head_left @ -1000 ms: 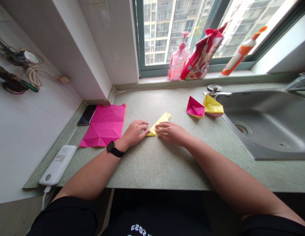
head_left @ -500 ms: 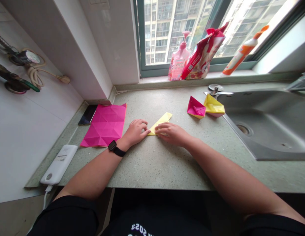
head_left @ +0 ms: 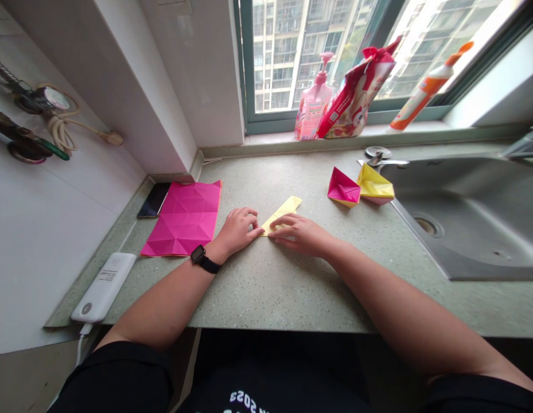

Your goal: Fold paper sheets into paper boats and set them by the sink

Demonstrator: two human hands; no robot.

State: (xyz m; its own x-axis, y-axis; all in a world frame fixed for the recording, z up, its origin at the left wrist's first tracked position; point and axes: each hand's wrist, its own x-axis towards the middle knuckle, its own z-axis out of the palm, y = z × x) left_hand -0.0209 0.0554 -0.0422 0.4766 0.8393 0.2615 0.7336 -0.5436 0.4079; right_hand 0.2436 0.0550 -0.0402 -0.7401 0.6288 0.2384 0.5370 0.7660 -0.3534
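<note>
A narrow strip of folded yellow paper [head_left: 287, 206] lies slantwise on the counter, its far end pointing up and right. At its lower left corner, my left hand [head_left: 238, 229] is closed, with thumb and fingertips on the paper. My right hand [head_left: 300, 232] has its bent fingers over the lower part of the strip and the thumb at the near edge, gripping the fold. The fingers cover much of this lower part. Beyond my right hand stand a pink folded paper boat [head_left: 343, 188] and a yellow folded paper boat [head_left: 377, 186], side by side.
Creased pink paper [head_left: 189, 221] lies left of my hands, beside a dark phone [head_left: 153, 201]. A white power bank [head_left: 105, 287] with a cable sits at the counter's left. The steel sink [head_left: 468, 218] is at right. A pump bottle [head_left: 313, 109] and a red bag [head_left: 356, 94] stand by the window.
My right thumb and fingertips have shifted slightly left along the paper's lower edge. My left hand and the yellow paper stay nearly where they were.
</note>
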